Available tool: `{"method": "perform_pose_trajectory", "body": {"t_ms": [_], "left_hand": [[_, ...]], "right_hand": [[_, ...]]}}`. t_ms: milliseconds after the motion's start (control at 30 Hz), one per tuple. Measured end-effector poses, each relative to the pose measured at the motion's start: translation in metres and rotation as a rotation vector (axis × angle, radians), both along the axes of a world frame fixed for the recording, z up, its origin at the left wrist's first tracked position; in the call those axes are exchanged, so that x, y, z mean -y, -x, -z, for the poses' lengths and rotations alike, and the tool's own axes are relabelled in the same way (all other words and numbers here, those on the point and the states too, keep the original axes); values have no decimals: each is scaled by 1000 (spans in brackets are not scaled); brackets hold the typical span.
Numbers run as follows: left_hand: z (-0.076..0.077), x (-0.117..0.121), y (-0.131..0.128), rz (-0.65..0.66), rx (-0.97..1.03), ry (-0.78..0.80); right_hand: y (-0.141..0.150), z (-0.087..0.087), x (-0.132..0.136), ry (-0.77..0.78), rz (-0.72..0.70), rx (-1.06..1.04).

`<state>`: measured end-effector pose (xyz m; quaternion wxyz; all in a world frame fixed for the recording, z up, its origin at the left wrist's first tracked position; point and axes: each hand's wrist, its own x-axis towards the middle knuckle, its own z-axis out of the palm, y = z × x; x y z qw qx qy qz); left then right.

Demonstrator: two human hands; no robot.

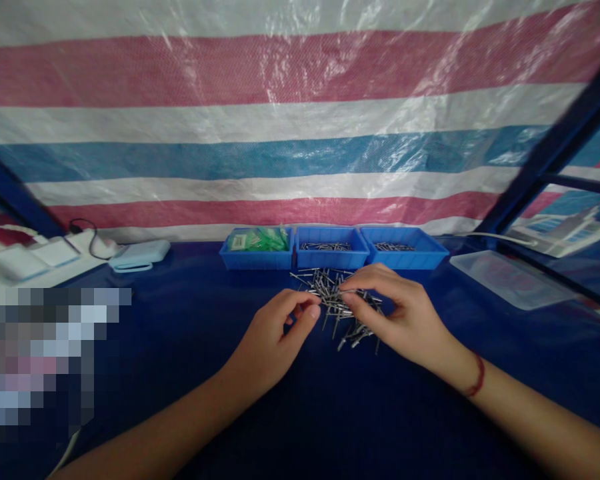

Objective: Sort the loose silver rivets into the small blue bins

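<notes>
A loose pile of silver blind rivets (337,310) lies on the dark blue tabletop (300,413). My right hand (397,310), a dark red cord round its wrist, reaches over the pile's right side. Its thumb and index finger pinch a rivet, mostly covered by the fingertips. At the pile's left edge is my left hand (280,330), its thumb and fingertips drawn together; what they hold, if anything, is too small to make out. Behind the pile stand a middle blue bin (333,259) and a right blue bin (405,260), both with rivets inside.
A left blue bin (257,260) holds green plastic packets (260,239). To the right lies a clear plastic lid (513,280). A light blue case (140,253) and a white power strip (60,257) sit at left. Striped sheeting (300,160) hangs behind, between blue frame posts.
</notes>
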<state>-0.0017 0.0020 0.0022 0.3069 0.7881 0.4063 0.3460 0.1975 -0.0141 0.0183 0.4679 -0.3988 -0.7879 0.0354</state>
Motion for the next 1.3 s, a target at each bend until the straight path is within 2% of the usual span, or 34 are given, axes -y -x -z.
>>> {"method": "perform_pose_trajectory", "body": {"t_ms": [67,167,233,333,433,533,667,867,1067,1300], "left_hand": [[1,-1,-1,-16,-15,19],[2,-2,-2,9,-64,3],[3,-2,-2,59,-101,-38],[4,-1,0,170,-199,-139],[5,1,0,252,-360,-254],[6,2,-2,262,-469,-325],[9,-3,-2,240,-485,-373],[7,-9,0,169,-498,-361],[7,-9,0,83,-524,-338],[5,-5,2,145,-491,-560]], "right_hand": [[-19,-9,-8,-109,160,27],[-56,-17,-25,-255,498,47],[-81,-14,-37,-228,674,89],[-103,0,-52,-92,742,291],[-99,10,-56,-26,712,364],[-77,7,-48,-16,616,369],[-45,-1,-30,4,403,372],[-15,6,-12,74,77,419],[-2,9,-6,136,-10,421],[2,5,0,107,-77,513]]}}
